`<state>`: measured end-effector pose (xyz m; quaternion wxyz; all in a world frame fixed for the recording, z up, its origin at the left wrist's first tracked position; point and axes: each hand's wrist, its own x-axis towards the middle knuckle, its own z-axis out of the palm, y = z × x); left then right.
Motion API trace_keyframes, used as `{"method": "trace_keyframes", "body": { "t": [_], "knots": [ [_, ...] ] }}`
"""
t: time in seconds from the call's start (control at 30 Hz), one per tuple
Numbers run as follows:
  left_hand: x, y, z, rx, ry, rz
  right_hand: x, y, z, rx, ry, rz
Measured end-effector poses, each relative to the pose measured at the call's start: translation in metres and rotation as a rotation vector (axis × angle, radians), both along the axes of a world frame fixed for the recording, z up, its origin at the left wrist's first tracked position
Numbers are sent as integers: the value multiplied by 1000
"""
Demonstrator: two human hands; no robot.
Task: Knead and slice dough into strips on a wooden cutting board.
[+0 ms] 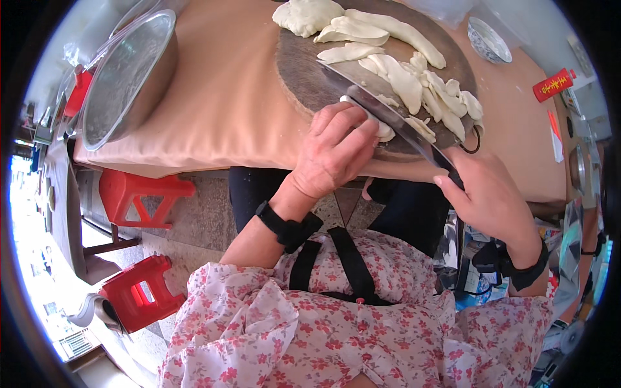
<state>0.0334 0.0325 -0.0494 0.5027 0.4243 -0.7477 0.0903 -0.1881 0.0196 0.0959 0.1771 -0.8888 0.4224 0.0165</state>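
Observation:
A round wooden cutting board (294, 61) lies on the table before me. My right hand (484, 194) is closed round the handle of a kitchen knife (381, 111), whose long blade slants up and left across the board. Against the blade's near side, my left hand (337, 143) presses bent fingers onto a small strip of white dough (384, 132). Beyond the blade lie several cut dough slices (404, 84). Farther back rest a thick dough roll (404, 35) and a rounded dough lump (307, 16).
A large metal basin (129, 81) stands at the table's left. At the back right sits a patterned bowl (488, 40); a red can (554, 85) is right of it. Red plastic stools (143, 197) stand on the floor at left. An orange-tan cloth (220, 77) covers the table.

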Motion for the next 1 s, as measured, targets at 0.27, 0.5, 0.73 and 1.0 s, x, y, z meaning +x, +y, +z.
{"method": "trace_keyframes", "body": {
  "t": [0.27, 0.5, 0.73, 1.0],
  "knots": [
    [2, -2, -4, -42, -44, 30, -18, 12, 0, 28, -73, -30],
    [2, 2, 0, -11, -36, 10, -21, 21, 9, 42, -65, -38],
    [2, 2, -1, 0, -42, 8, -25, 23, 7, 36, -63, -21],
    [2, 2, -1, -8, -43, 19, -25, 24, 3, 38, -60, -28]
  ]
}}
